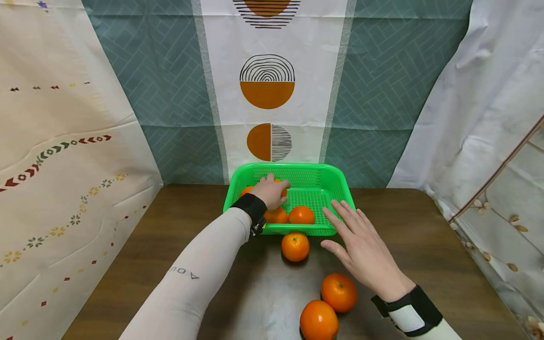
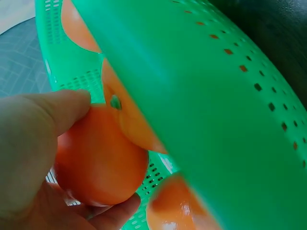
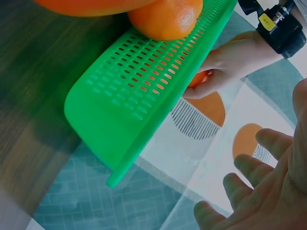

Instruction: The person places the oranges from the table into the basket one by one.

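Observation:
My left hand (image 1: pixel 270 192) reaches down inside a green perforated plastic basket (image 1: pixel 293 166) and grips an orange (image 2: pixel 103 158), thumb on top and fingers curled beneath it. That orange lies against another orange (image 2: pixel 125 112) in the left wrist view. Along the basket's near side sit two oranges, one at the middle (image 1: pixel 301 215) and one (image 1: pixel 277 216) partly behind my left wrist. My right hand (image 1: pixel 361 252) hovers by the basket's near right corner, fingers spread and holding nothing. Beneath and left of it, an orange (image 1: pixel 295 246) stands just before the basket.
Two more oranges, one farther (image 1: pixel 339 293) and one nearer (image 1: pixel 319 321), lie together on the brown wooden table (image 1: pixel 191 222) near its front. A patterned cloth (image 1: pixel 272 141) hangs directly behind the basket. Light fabric borders the table on both sides.

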Tool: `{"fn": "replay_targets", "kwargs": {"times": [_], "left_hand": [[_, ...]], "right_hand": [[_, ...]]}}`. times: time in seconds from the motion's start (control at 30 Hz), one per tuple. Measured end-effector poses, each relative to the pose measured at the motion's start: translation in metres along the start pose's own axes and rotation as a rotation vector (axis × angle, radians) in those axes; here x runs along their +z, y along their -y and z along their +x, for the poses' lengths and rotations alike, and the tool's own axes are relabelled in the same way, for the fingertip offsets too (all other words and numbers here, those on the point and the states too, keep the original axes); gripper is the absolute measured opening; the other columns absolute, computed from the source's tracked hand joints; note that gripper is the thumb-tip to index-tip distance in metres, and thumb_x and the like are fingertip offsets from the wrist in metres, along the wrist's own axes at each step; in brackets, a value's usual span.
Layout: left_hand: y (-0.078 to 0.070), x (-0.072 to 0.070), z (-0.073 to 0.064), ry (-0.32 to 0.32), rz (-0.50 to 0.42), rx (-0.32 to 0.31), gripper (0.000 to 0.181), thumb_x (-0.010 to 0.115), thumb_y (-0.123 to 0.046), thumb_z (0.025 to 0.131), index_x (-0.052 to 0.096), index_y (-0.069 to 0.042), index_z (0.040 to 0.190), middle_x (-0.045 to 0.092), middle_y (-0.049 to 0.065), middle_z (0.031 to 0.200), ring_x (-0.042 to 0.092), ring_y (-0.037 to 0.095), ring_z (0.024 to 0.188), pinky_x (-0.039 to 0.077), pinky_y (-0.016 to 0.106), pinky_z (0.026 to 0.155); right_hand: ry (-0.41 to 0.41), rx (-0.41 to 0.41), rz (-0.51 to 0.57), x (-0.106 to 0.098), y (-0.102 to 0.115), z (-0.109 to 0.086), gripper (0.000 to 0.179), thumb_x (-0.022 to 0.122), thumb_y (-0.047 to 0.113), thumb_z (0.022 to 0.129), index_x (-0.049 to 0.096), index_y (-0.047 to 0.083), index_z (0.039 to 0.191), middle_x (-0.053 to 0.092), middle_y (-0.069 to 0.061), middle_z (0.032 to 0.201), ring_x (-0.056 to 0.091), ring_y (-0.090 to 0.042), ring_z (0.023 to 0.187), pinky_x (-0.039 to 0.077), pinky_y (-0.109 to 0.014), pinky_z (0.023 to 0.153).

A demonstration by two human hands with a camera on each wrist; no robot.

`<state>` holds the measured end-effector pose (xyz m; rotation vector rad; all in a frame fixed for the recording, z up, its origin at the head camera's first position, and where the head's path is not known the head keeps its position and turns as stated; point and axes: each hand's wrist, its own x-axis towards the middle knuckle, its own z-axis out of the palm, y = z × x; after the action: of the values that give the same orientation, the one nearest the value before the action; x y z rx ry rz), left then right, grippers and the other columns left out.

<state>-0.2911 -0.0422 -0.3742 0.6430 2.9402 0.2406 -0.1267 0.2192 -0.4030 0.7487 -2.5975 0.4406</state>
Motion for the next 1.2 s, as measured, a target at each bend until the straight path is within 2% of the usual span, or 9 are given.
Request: {"fn": "replay_targets", "kwargs": {"times": [0.17, 0.47, 0.67, 0.8, 0.9, 0.97, 1.07, 1.2], "left_hand": [[-0.003, 0.0, -0.002, 0.007, 0.017, -0.012, 0.046, 0.066, -0.03, 0.114, 0.059, -0.022, 0.158, 0.044, 0.028, 0.159, 0.053, 0.048, 0.135, 0.055, 0.05, 0.098], [0.002, 0.013, 0.015, 0.041, 0.046, -0.06, 0.049, 0.067, -0.033, 0.113, 0.056, -0.025, 0.161, 0.041, 0.026, 0.162, 0.051, 0.048, 0.139, 0.053, 0.051, 0.102], [-0.003, 0.007, 0.007, 0.023, 0.052, -0.043, 0.048, 0.067, -0.032, 0.113, 0.058, -0.023, 0.159, 0.045, 0.027, 0.158, 0.054, 0.048, 0.135, 0.054, 0.051, 0.101], [-0.006, 0.004, 0.004, 0.013, 0.073, -0.046, 0.047, 0.068, -0.033, 0.113, 0.059, -0.024, 0.159, 0.047, 0.026, 0.157, 0.055, 0.048, 0.136, 0.047, 0.059, 0.114], [-0.004, 0.008, 0.011, 0.028, 0.09, -0.072, 0.049, 0.067, -0.036, 0.113, 0.058, -0.027, 0.16, 0.047, 0.024, 0.159, 0.053, 0.049, 0.139, 0.035, 0.066, 0.123], [-0.001, 0.014, 0.019, 0.04, 0.096, -0.089, 0.05, 0.067, -0.038, 0.113, 0.057, -0.029, 0.16, 0.045, 0.023, 0.16, 0.052, 0.049, 0.141, 0.032, 0.068, 0.124], [0.005, 0.023, 0.029, 0.045, 0.097, -0.099, 0.051, 0.068, -0.04, 0.112, 0.057, -0.031, 0.161, 0.045, 0.023, 0.16, 0.052, 0.05, 0.141, 0.031, 0.069, 0.124], [0.009, 0.029, 0.035, 0.054, 0.092, -0.099, 0.051, 0.07, -0.04, 0.11, 0.058, -0.031, 0.159, 0.046, 0.023, 0.159, 0.054, 0.051, 0.137, 0.033, 0.068, 0.123]], "right_hand": [[-0.012, -0.011, 0.006, 0.0, 0.001, 0.0, 0.077, 0.069, 0.049, 0.108, 0.043, 0.015, 0.171, 0.036, -0.016, 0.177, 0.029, -0.038, 0.165, 0.012, -0.052, 0.136], [-0.025, -0.016, 0.004, 0.0, 0.0, 0.0, 0.08, 0.077, 0.042, 0.104, 0.044, 0.014, 0.171, 0.036, -0.016, 0.176, 0.03, -0.038, 0.164, 0.012, -0.051, 0.136], [-0.018, -0.016, 0.005, 0.0, 0.0, 0.001, 0.078, 0.071, 0.047, 0.107, 0.043, 0.014, 0.171, 0.037, -0.017, 0.176, 0.03, -0.038, 0.164, 0.012, -0.05, 0.136], [-0.019, -0.011, 0.008, 0.0, 0.0, 0.001, 0.079, 0.075, 0.043, 0.105, 0.043, 0.015, 0.171, 0.036, -0.016, 0.176, 0.029, -0.039, 0.164, 0.013, -0.052, 0.135], [-0.021, -0.011, 0.008, 0.0, 0.0, 0.001, 0.079, 0.076, 0.042, 0.105, 0.044, 0.015, 0.171, 0.036, -0.016, 0.176, 0.03, -0.039, 0.164, 0.015, -0.053, 0.135], [-0.02, -0.012, 0.01, 0.001, 0.0, 0.0, 0.079, 0.075, 0.042, 0.105, 0.044, 0.014, 0.171, 0.035, -0.016, 0.177, 0.03, -0.04, 0.164, 0.015, -0.053, 0.135], [-0.02, -0.014, 0.005, 0.002, -0.001, -0.001, 0.079, 0.076, 0.042, 0.105, 0.044, 0.013, 0.171, 0.035, -0.015, 0.177, 0.031, -0.04, 0.163, 0.015, -0.053, 0.135], [-0.023, -0.016, 0.002, 0.003, -0.001, -0.001, 0.08, 0.078, 0.041, 0.103, 0.045, 0.014, 0.17, 0.035, -0.016, 0.177, 0.031, -0.04, 0.163, 0.015, -0.053, 0.135]]}}
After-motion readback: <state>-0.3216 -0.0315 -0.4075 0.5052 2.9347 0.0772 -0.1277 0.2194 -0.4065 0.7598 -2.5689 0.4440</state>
